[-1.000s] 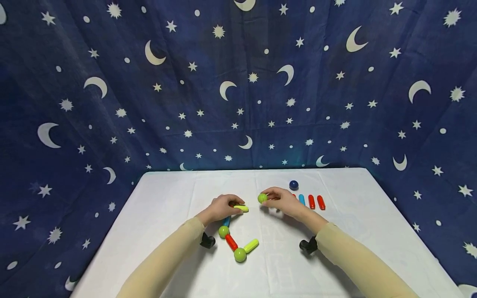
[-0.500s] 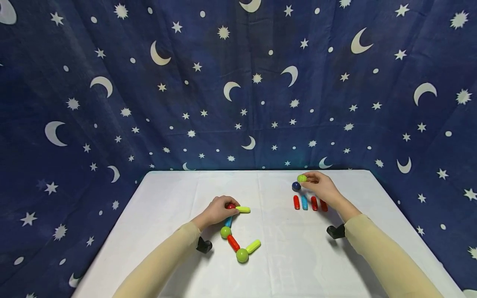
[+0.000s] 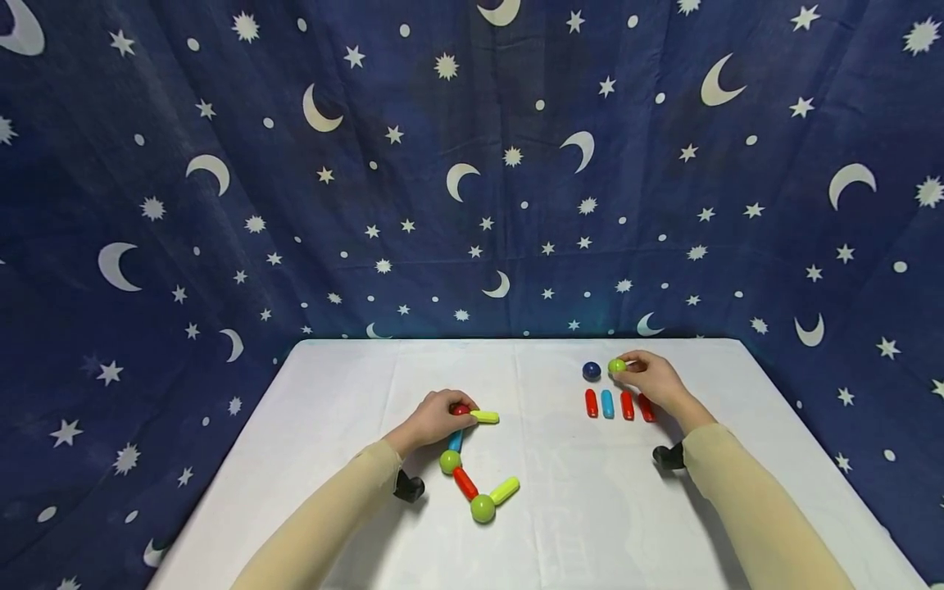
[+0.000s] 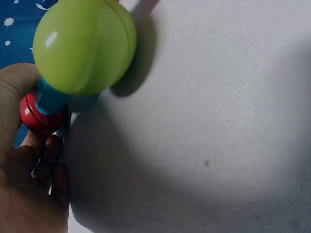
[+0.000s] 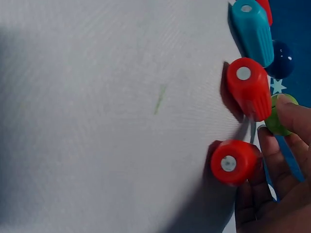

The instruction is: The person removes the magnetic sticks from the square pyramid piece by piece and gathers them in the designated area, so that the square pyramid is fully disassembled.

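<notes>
My left hand grips a red ball in a chain of toy rods and balls. From that ball a yellow rod points right, and a blue rod leads to a green ball, large in the left wrist view. A red rod continues to another green ball, which has a second yellow rod on it. At the table's far right, my right hand pinches a loose green ball between thumb and fingers, right of a dark blue ball.
In front of the dark blue ball lies a row of loose rods: red, blue, red and red. Their ends show pale discs in the right wrist view. A star-patterned cloth hangs behind the white table.
The right hand has carried the green ball from mid-table to the far right, past the dark blue ball, and lowered it. The left hand stays on the red ball.
</notes>
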The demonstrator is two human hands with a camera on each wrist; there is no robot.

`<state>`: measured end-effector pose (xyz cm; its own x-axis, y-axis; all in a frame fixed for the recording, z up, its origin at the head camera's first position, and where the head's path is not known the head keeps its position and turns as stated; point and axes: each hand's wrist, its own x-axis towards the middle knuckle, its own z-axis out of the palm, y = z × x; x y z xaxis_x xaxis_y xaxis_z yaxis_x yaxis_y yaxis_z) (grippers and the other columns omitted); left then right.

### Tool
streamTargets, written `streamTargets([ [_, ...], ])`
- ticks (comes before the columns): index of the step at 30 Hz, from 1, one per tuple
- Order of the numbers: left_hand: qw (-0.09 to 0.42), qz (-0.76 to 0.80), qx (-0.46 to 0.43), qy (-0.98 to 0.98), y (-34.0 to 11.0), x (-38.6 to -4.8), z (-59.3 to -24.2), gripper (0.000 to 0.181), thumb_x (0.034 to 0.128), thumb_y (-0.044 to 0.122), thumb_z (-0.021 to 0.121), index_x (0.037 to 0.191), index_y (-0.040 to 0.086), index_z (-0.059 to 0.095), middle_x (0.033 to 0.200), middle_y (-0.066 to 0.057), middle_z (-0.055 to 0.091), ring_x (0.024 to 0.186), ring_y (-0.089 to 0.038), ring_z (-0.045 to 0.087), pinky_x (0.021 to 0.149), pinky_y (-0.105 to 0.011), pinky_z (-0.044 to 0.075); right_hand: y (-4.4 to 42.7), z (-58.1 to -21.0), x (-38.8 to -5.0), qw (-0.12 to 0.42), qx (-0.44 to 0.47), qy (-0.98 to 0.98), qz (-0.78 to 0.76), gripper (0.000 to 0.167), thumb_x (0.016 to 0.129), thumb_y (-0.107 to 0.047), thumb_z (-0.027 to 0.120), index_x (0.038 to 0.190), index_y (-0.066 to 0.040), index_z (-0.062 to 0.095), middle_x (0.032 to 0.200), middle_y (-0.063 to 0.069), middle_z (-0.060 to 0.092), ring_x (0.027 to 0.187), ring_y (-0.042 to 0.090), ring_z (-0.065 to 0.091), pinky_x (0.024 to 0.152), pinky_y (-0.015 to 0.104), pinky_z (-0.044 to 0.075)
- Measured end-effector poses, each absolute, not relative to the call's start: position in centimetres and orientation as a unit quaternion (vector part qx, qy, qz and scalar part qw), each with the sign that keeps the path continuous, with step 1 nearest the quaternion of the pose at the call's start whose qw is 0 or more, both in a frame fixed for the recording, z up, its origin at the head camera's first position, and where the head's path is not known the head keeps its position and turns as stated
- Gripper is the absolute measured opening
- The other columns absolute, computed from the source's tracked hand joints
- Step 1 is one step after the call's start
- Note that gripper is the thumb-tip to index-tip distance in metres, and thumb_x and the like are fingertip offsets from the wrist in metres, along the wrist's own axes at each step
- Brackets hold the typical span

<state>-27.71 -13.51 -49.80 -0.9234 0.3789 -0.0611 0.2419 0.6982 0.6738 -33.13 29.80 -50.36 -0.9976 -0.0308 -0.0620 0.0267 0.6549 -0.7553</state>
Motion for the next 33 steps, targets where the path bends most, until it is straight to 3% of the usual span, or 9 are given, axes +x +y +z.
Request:
streamTargets([
  [7,0.096,0.351,0.171,0.916,-13.52,-27.76,-50.07,0.012,0.0952,0.027,0.073,0.105,0.021,0.076,0.101,0.004,0.065,0.091,-0.017,0.051,0.083,-0.037,0.043,29.62,-50.52,-32.96,0.052,0.01,0.908,-0.416,0.051,0.096,-0.024,0.073,0.138,-0.001,0.056,0.125,0.025,0.058,0.105,0.036,0.054,0.09,0.043,0.05],
  [17,0.098,0.356,0.174,0.913,-13.62,-27.89,-50.35,0.012,0.0958,0.028,0.073,0.105,0.021,0.076,0.1,0.004,0.065,0.09,-0.017,0.052,0.081,-0.036,0.044,29.5,-50.32,-32.74,0.059,0.018,0.907,-0.418,0.054,0.095,-0.023,0.073,0.141,0.0,0.054,0.128,0.026,0.056,0.108,0.038,0.053,0.096,0.049,0.049],
  [33,0.094,0.358,0.171,0.913,-13.56,-27.67,-50.22,0.012,0.0948,0.028,0.074,0.105,0.021,0.076,0.1,0.005,0.066,0.092,-0.017,0.052,0.083,-0.037,0.045,29.3,-50.38,-32.59,0.057,0.017,0.904,-0.424,0.058,0.096,-0.023,0.074,0.144,0.0,0.052,0.13,0.027,0.055,0.107,0.037,0.053,0.09,0.043,0.05],
])
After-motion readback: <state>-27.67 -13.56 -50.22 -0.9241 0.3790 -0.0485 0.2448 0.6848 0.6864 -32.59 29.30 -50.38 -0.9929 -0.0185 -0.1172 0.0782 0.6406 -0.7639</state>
